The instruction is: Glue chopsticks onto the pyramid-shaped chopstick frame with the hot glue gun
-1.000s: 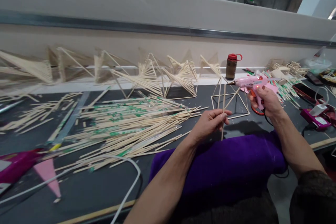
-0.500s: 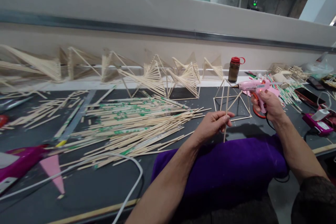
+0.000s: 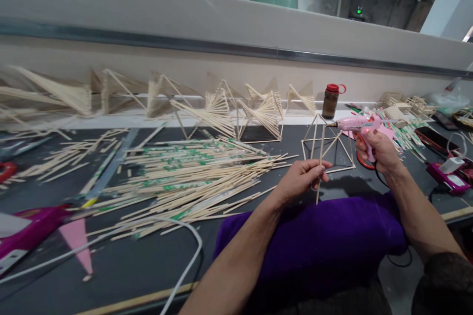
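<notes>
My left hand [image 3: 306, 177] pinches a thin wooden stick [image 3: 322, 150], which stands nearly upright above the purple cloth [image 3: 332, 236]. A pink glue gun [image 3: 360, 124] is in my right hand [image 3: 380, 150], its nozzle pointing left, close to the stick's upper end. Whether nozzle and stick touch is hard to tell. Just behind my hands, an open frame of sticks [image 3: 347, 150] stands on the dark table [image 3: 236, 251]. Left of my left hand lies a wide pile of loose sticks [image 3: 207, 182], some with green markings.
Several fan-shaped stick models [image 3: 262, 110] line the wall. A red-capped bottle [image 3: 330, 102] stands behind the frame. On the right are a phone [image 3: 436, 139] and a magenta power strip [image 3: 449, 177]. A white cable [image 3: 195, 236] crosses the table at left, near a pink triangle [image 3: 78, 241].
The view has shifted slightly. Both hands keep nearly the same pose, with the stick and glue gun still held.
</notes>
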{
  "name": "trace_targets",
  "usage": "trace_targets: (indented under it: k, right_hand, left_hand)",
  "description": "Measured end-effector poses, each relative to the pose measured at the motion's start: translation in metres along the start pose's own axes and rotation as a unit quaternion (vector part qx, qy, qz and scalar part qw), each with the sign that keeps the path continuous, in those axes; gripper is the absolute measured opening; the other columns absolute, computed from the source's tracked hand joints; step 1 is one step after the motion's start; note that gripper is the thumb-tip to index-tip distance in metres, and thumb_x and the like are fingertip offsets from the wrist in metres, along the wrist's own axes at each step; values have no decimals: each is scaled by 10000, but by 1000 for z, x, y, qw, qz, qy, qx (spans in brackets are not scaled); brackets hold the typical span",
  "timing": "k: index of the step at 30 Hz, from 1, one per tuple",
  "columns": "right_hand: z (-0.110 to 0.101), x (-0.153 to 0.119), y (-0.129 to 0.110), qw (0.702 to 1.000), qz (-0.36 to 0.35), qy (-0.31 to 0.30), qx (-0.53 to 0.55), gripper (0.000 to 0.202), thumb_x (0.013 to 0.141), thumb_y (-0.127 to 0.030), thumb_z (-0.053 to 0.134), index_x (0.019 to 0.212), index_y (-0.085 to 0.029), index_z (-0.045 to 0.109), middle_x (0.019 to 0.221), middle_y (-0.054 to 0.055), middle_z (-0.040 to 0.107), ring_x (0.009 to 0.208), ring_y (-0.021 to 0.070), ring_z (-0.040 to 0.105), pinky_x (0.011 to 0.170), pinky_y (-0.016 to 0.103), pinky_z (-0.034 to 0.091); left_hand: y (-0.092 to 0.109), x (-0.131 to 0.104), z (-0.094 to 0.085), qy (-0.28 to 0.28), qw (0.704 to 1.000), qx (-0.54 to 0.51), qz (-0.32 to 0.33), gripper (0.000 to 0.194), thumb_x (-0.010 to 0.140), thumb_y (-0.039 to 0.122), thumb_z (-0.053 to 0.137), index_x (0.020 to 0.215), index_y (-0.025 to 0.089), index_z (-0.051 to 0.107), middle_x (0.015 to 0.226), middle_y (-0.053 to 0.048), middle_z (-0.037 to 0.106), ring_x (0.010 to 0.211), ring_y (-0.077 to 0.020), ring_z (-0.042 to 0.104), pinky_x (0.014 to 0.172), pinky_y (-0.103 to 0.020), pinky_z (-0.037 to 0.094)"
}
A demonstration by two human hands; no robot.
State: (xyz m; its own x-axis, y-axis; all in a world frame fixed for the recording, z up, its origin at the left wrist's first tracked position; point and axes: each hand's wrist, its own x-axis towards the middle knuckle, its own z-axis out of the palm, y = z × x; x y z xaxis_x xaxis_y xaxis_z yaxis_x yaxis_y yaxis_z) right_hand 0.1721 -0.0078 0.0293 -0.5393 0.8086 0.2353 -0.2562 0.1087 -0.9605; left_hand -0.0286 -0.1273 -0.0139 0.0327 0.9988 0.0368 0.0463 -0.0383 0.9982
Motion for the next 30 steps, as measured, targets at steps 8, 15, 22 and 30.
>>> trace_targets:
  k: [8, 15, 22, 30]
  right_hand:
    - [-2, 1, 3, 1000, 0, -7, -4, 520, 655, -633, 804, 730, -193, 537, 565, -51, 455, 412, 60, 385, 379, 218, 275]
    - [-1, 1, 4, 1000, 4, -5, 5, 519, 645, -619, 821, 760, -184, 562, 565, -55, 472, 404, 58, 405, 380, 210, 284]
    - [-2, 0, 4, 1000, -2, -8, 1, 528, 653, -630, 814, 781, -178, 572, 563, -57, 472, 401, 60, 413, 377, 213, 301]
    - [-3, 0, 6, 1000, -3, -14, -2, 514, 674, -618, 806, 786, -172, 575, 562, -54, 484, 407, 57, 415, 380, 205, 297]
  left_hand:
    - [0, 0, 0, -5, 1000, 5, 2, 385, 816, 479, 638, 1003, 152, 717, 756, -43, 701, 537, -87, 478, 491, -218, 309]
    - [2, 0, 0, -4, 1000, 1, 1, 375, 816, 461, 632, 996, 142, 711, 741, -32, 679, 534, -87, 473, 513, -234, 314]
    - [2, 0, 0, 0, 1000, -4, -2, 357, 823, 440, 635, 1005, 142, 713, 736, -35, 674, 539, -88, 475, 521, -242, 318]
    - [3, -1, 0, -2, 1000, -12, -2, 368, 825, 440, 634, 1010, 130, 704, 736, -22, 668, 533, -75, 470, 521, -225, 316]
